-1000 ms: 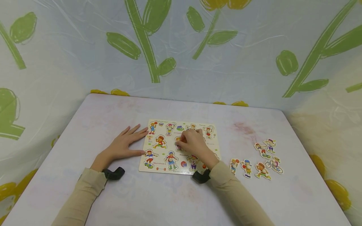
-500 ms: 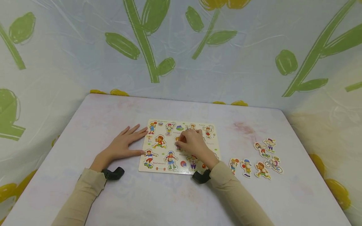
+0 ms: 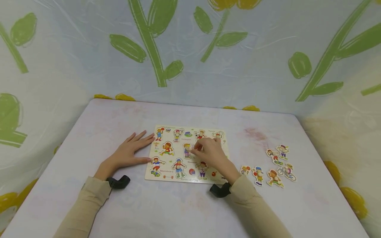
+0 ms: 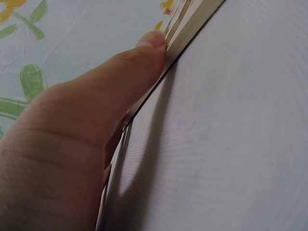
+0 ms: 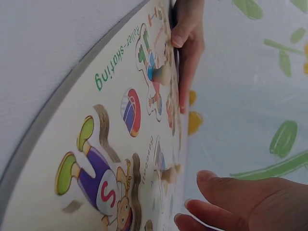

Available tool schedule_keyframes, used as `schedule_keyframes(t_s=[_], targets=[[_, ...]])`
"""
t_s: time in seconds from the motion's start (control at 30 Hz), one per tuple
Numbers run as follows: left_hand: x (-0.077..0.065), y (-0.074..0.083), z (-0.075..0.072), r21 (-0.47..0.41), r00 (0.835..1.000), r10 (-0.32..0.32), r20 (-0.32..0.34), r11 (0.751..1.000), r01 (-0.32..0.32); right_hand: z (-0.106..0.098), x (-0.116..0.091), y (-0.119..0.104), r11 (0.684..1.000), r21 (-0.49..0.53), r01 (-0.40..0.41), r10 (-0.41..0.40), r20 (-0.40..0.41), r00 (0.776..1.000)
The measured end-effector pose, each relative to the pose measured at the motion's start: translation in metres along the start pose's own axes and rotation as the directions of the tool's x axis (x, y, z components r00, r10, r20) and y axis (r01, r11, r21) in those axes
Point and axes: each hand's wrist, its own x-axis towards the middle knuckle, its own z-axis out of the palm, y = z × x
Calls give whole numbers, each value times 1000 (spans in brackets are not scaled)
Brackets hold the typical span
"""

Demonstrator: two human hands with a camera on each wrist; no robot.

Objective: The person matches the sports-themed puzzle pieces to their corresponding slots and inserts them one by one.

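Observation:
A cream peg puzzle board (image 3: 150, 177) with sports figures lies on the table. My left hand (image 3: 128, 152) rests at its left edge with fingers spread; in the left wrist view the thumb (image 4: 139, 60) touches the board's side. Over the board's right half hovers my right hand (image 3: 212, 152), fingers bent loosely beside the baseball figure piece (image 3: 187, 150) in the middle row. In the right wrist view, that piece's wooden knob (image 5: 168, 174) stands free of the thumb and fingers. A roller-skating piece (image 3: 179, 168) with its knob sits in the bottom row.
Right of the board lie several loose figure pieces, among them a running figure (image 3: 275, 178), a cyclist (image 3: 287, 172) and a blue-capped figure (image 3: 258, 175). A flower-patterned sheet (image 3: 190, 86) hangs behind the table (image 3: 166, 211).
My right hand has let go of the baseball piece and shifted slightly right, uncovering it in its slot. The left hand has stayed at the board's edge.

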Motion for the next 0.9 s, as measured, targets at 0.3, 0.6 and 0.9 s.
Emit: schedule_keyframes(t_s=[0.3, 0.6, 0.9], targets=[[0, -1, -1, 1, 1000, -15, 19, 1000, 15, -13, -24, 22, 1000, -7, -20, 19, -20, 1000], [0, -1, -1, -3, 999, -35, 34, 999, 35, -26, -48, 44, 998, -16, -57, 57, -32, 998], [0, -3, 1, 2, 1000, -16, 25, 1000, 16, -37, -71, 69, 995, -51, -88, 85, -68, 994]])
